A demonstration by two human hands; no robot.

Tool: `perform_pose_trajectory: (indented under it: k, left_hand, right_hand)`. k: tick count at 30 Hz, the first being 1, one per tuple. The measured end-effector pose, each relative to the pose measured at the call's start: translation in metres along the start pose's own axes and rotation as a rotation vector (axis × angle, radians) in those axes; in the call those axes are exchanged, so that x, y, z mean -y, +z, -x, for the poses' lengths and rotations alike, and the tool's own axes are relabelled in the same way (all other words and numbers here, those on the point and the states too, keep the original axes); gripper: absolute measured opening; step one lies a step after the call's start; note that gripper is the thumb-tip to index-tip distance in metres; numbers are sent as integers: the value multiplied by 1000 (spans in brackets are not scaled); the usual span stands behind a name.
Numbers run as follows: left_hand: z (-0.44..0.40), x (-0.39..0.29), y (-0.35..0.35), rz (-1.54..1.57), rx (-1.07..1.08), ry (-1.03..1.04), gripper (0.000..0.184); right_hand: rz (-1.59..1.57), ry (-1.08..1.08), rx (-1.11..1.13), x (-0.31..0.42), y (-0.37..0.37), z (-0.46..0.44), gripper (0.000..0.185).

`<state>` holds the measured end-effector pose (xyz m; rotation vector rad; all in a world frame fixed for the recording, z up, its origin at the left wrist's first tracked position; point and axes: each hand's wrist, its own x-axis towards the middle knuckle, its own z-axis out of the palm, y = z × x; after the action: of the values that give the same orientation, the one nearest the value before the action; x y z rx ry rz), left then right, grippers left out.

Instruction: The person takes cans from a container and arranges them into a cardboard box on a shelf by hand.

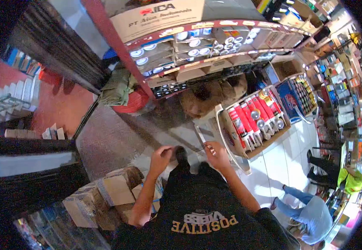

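Note:
My left hand (pixel 162 160) is raised in front of my black shirt, its fingers curled together; whatever they may hold is too small to make out. To its right, my right hand (pixel 217 155) has its fingers closed on a small pale thing that I cannot make out. Just beyond the right hand lies the thin edge of a pale flap or strip (pixel 200 134) on the floor side of an open carton. That carton (pixel 254 153) holds several red and white tubes (pixel 254 118). My dark shoe (pixel 181 155) shows between the hands.
Shelves with cans (pixel 193 53) stand ahead under an AICA box (pixel 158 18). Taped cartons (pixel 116 191) are stacked at lower left. A blue crate (pixel 288 100) sits beyond the tubes. Two people are at right, one in a yellow-green top (pixel 351 181), one in light blue (pixel 316 216).

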<state>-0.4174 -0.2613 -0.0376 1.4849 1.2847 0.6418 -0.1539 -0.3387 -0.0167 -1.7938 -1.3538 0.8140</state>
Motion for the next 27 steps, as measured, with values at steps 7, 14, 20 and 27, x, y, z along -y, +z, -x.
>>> perform_pose_trajectory:
  k: [7,14,20,27]
  left_hand:
    - [-35,4,24,34,149,58,22]
    - [-57,-37,128,-24,269,101,24]
    - [-55,-65,262,168,459,35,25]
    - [-87,-66,425,246,539,-91,49]
  right_hand:
    - [69,-28,-149,-39,-38,9,19]
    - [50,171,-245,-115,-123,31,20]
    - [82,192,-308,-205,-194,23,26]
    - [189,-22,-492,-300,-220,-25,61]
